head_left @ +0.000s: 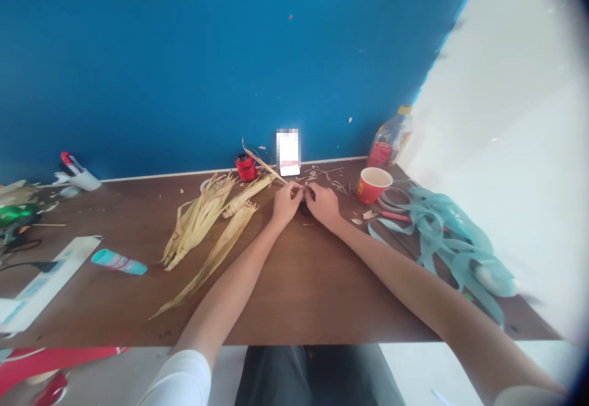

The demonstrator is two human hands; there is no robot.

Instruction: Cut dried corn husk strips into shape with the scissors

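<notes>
Over the middle of the brown table, my left hand is closed in a pinch. A long strip of dried corn husk runs up and left out of its fingers. My right hand is closed too, its fingertips meeting the left ones; what lies in them is too small to make out. Below the fingertips shows a small dark round object, partly hidden. More dried corn husks lie left of my hands, with one long husk nearer the front edge.
A lit phone leans on the blue wall behind a small red container. Right stand a red paper cup, a bottle and tangled teal ribbon. Left are a turquoise tube, a power strip and a pen cup.
</notes>
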